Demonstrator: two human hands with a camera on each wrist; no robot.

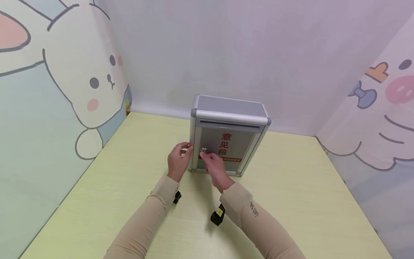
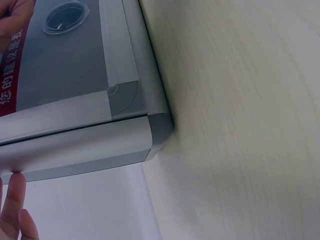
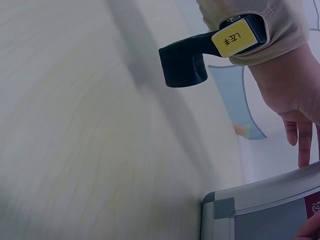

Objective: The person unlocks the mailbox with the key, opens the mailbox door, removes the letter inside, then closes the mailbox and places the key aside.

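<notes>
A grey suggestion box (image 1: 240,144) with silver edging, a slot near its top and red characters stands upright on the table. My right hand (image 1: 215,168) is at the left part of its front, thumb and forefinger pinching at a small silver lock piece (image 1: 203,149); the fingers cover most of it. Against the box's left side rests my left hand (image 1: 178,162), its fingers (image 2: 14,197) touching the side edge without wrapping round it. A round clear disc (image 2: 66,18) shows on the box front in the left wrist view.
Pale yellow table (image 1: 291,201) extends around the box. A plain whitish wall (image 1: 226,54) rises behind, with cartoon-printed walls at left (image 1: 77,72) and right (image 1: 372,115). Black wrist-worn devices (image 1: 217,215) hang below both forearms.
</notes>
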